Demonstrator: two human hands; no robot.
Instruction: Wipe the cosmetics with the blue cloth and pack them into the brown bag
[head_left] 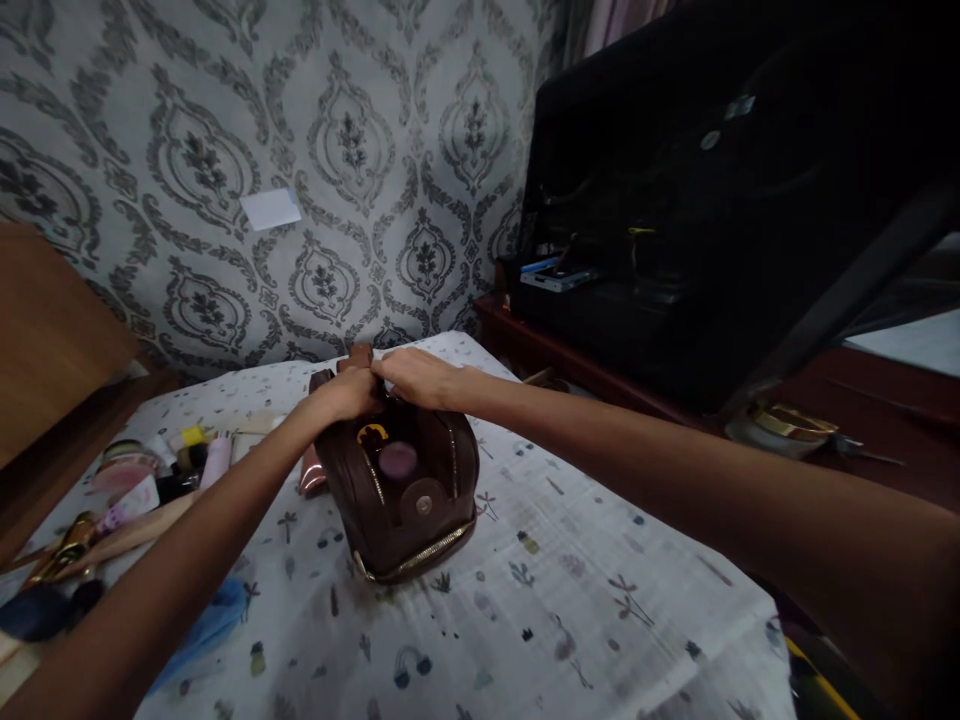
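A dark brown bag (360, 500) with gold zippers and a snap flap stands on the patterned white cloth (570, 600). Its top is unzipped, and a round mauve item (398, 460) and a yellow shape (371, 434) show inside. At the bag's far rim, my left hand (351, 392) has its fingers curled down, closed on the edge near the brown strap. My right hand (420, 378) is beside it, nearly touching, with bent fingers at the same rim. Both sets of fingertips are partly hidden, and what they pinch is too small to tell.
Cosmetics, including a pink tube (217, 460), lie at the left, with a blue cloth (202, 630) nearer. A shiny pink pouch (312, 472) touches the bag's left. A large black screen (675, 200) stands on a red-brown desk (847, 400).
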